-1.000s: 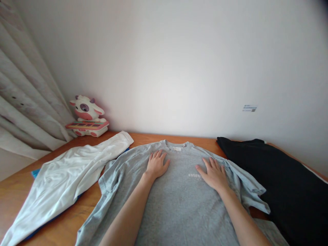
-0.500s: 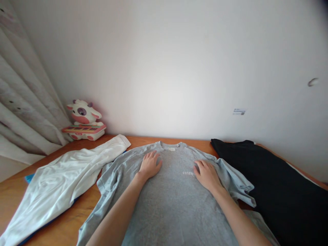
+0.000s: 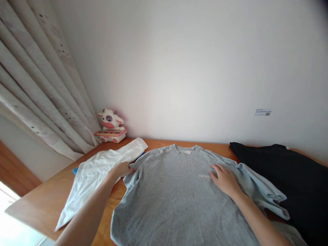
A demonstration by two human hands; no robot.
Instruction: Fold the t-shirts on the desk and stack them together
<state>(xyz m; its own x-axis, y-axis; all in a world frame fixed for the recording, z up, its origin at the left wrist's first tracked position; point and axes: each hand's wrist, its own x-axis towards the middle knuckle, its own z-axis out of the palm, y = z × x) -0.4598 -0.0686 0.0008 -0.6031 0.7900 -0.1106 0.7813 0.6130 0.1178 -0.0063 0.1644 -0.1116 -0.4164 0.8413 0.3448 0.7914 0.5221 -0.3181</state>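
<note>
A grey short-sleeved T-shirt point(image 3: 174, 191) lies spread face up, its collar toward the wall and pale lettering on the chest. At its left sleeve, my left hand point(image 3: 124, 169) is closed with finger and thumb on the cloth; part of the fingers is hidden behind the hand. My right hand point(image 3: 226, 180) rests open and flat on the chest, its fingers covering part of the lettering. The sleeve on the right lies rumpled beside the right forearm, over the edge of a black garment.
White clothing point(image 3: 102, 164) with some blue beneath it lies at left on the wooden table point(image 3: 43, 201). The black garment point(image 3: 289, 171) lies at right. A cow keyboard toy point(image 3: 110, 126) stands at the back, near the curtain point(image 3: 48, 85) and wall.
My left hand has moved left from the shirt's chest to its sleeve and taken hold there. My right hand stays on the chest. The view has turned left.
</note>
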